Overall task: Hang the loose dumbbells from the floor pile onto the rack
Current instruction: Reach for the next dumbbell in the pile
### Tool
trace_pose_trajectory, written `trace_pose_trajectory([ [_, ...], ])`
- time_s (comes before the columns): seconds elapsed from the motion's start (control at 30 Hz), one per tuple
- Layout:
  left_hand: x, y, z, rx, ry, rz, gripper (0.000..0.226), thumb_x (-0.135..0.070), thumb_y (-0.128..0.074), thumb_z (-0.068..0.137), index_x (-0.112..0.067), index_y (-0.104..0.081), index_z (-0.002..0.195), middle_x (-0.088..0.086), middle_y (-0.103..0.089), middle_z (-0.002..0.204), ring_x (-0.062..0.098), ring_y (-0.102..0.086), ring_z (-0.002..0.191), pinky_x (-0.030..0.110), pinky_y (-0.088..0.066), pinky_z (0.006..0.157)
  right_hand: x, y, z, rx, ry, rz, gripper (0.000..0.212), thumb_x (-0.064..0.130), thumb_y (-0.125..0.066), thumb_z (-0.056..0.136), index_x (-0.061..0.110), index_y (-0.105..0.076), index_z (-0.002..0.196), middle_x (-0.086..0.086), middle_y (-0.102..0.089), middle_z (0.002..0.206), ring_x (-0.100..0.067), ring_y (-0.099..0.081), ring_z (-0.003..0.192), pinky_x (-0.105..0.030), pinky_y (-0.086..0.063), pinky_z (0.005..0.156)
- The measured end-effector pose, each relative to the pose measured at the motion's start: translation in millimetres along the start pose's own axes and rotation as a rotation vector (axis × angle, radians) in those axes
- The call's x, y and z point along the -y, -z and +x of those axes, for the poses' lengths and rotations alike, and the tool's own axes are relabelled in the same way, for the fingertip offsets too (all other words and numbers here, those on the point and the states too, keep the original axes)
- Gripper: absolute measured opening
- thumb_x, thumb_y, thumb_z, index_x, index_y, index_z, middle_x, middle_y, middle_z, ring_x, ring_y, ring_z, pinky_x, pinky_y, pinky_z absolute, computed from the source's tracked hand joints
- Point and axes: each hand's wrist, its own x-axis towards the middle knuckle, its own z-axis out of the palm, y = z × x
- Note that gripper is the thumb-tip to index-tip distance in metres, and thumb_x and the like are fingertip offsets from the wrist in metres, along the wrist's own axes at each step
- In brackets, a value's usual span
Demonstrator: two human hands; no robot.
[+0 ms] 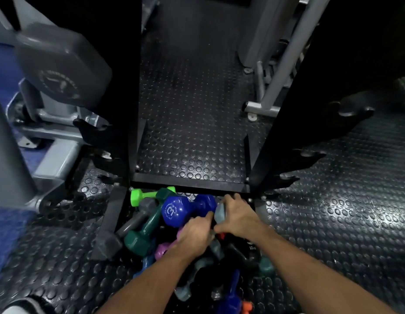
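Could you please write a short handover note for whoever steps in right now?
Left hand: reaching into the pile, grip hidden.
Right hand: fingers curled round a grey dumbbell.
Pile: blue dumbbell, green dumbbell, teal dumbbell and others lie on the floor below the rack.
Done: no dumbbell visible on the rack.
Left: hang the whole pile.

dim overall | glare on floor (332,214) right of rack (190,184) | rack uprights near-black | edges blurred, fisheye-bent

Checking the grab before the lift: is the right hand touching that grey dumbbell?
Touching. The head view shows the right hand wrapped around the grey dumbbell.
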Motion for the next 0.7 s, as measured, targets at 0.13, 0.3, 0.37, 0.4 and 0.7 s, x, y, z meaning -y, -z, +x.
trace_pose_trajectory([
  [0.13,5.8,2.9,-20.7,-0.112,0.000,-0.132,0.051,-0.017,-0.060,0.088,-0.019,-0.045,0.138,0.014,-0.070,0.113,0.036,-0.067,0.102,0.043,-0.056,0.088,37.7,3.9,-22.7,0.004,0.043,-0.199,0.086,0.043,-0.088,0.060,0.019,-0.041,0.129,-0.007,-0.036,0.126,-0.028,-0.042,0.118,-0.047,-0.054,0.094],
  [0.3,3.6,22.4,-44.9,-0.168,0.016,-0.370,0.031,-0.013,-0.064,0.086,-0.018,-0.063,0.116,-0.001,-0.073,0.103,0.018,-0.069,0.098,0.024,-0.052,0.078,61.6,7.9,-48.3,-0.038,0.145,-0.415,0.098,0.047,-0.089,0.065,0.021,-0.034,0.141,-0.011,-0.031,0.137,-0.032,-0.039,0.129,-0.053,-0.053,0.097],
  [0.37,15.5,32.1,-51.1,-0.188,-0.010,-0.457,0.028,-0.012,-0.065,0.087,-0.017,-0.065,0.114,-0.001,-0.073,0.103,0.012,-0.066,0.096,0.026,-0.055,0.082,74.9,16.5,-62.5,-0.052,0.278,-0.506,0.095,0.048,-0.087,0.067,0.020,-0.033,0.141,-0.013,-0.030,0.142,-0.032,-0.036,0.130,-0.054,-0.049,0.100],
  [0.4,21.1,33.4,-54.6,-0.176,-0.026,-0.494,0.032,-0.008,-0.065,0.088,-0.016,-0.064,0.120,0.004,-0.073,0.110,0.012,-0.065,0.098,0.032,-0.056,0.089,80.5,23.1,-70.8,-0.066,0.346,-0.552,0.094,0.049,-0.086,0.069,0.020,-0.033,0.141,-0.014,-0.030,0.143,-0.031,-0.036,0.130,-0.054,-0.048,0.101],
  [0.7,-6.0,101.2,-107.1,-0.084,-0.149,-0.753,0.044,-0.037,-0.085,0.076,-0.028,-0.066,0.114,-0.004,-0.077,0.105,0.015,-0.074,0.099,0.047,-0.058,0.094,97.9,126.8,-115.3,-0.195,0.316,-0.240,0.080,0.051,-0.086,0.060,0.021,-0.050,0.125,-0.002,-0.041,0.114,-0.024,-0.048,0.108,-0.035,-0.050,0.091],
])
